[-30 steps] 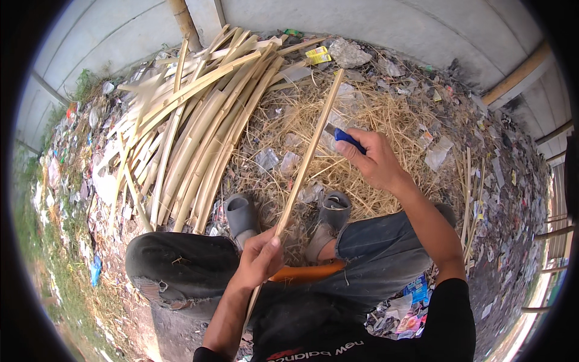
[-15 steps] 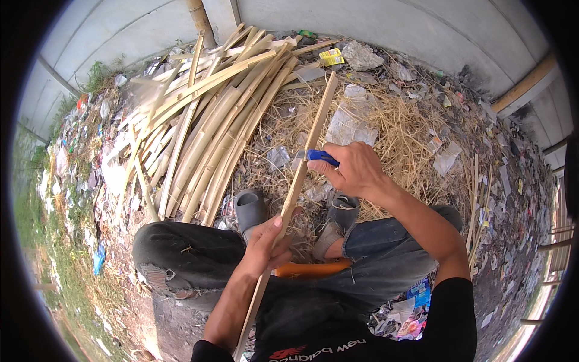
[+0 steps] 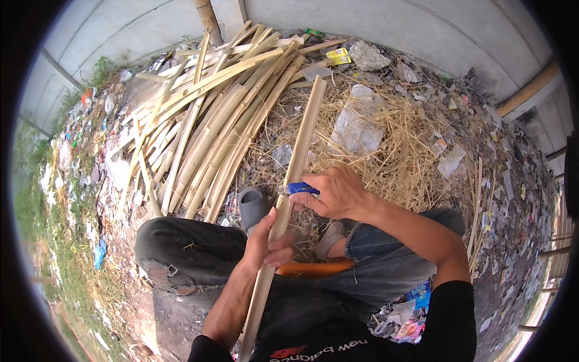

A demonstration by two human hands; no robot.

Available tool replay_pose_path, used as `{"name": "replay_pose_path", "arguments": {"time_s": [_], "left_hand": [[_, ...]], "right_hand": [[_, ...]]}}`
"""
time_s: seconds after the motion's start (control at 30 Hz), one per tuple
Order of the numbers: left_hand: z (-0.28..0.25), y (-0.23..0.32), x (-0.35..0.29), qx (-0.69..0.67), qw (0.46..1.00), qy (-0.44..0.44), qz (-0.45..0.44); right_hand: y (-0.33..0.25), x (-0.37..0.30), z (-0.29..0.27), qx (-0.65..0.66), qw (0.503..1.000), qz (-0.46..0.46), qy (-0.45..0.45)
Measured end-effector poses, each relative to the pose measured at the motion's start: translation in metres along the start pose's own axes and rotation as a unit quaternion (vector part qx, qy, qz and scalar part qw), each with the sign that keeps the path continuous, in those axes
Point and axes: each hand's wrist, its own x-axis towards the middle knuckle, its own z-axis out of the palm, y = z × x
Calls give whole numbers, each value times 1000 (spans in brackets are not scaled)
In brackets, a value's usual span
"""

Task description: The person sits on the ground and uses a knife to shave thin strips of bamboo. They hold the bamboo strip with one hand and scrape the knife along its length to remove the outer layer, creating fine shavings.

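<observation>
A long, pale bamboo strip (image 3: 304,133) slants from my lap up and away over the ground. Its lower part lies in my left hand (image 3: 264,242), with the thumb along one edge and the fingers wrapped around it. My right hand (image 3: 341,193) is closed on a blue-handled knife (image 3: 301,188). The short blade meets the strip just beyond my left thumb; its edge is mostly hidden. The strip's broad face is turned upward. Below the strip, between my legs, lies an orange object (image 3: 316,267), partly covered.
Split bamboo strips (image 3: 211,133) lie heaped at the far left. Thin shavings (image 3: 404,139) cover the ground ahead and right. A grey clog (image 3: 254,208) is on my left foot. Litter is scattered around, and a grey panel wall (image 3: 386,30) stands behind.
My right hand and the knife have come down along the strip toward my left hand. The strip has rolled, showing a broader face, and its far end has shifted left.
</observation>
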Motion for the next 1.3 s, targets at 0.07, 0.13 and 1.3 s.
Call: {"name": "replay_pose_path", "arguments": {"time_s": [0.07, 0.13, 1.3], "left_hand": [[1, 0, 0, 13, 1000, -20, -15], [-4, -2, 4, -34, 998, -50, -29], [-11, -13, 0, -70, 981, -167, -68]], "right_hand": [[24, 19, -21, 58, 994, 89, -3], [31, 25, -23, 66, 990, 126, 8], [83, -14, -64, 124, 969, 158, 146]]}}
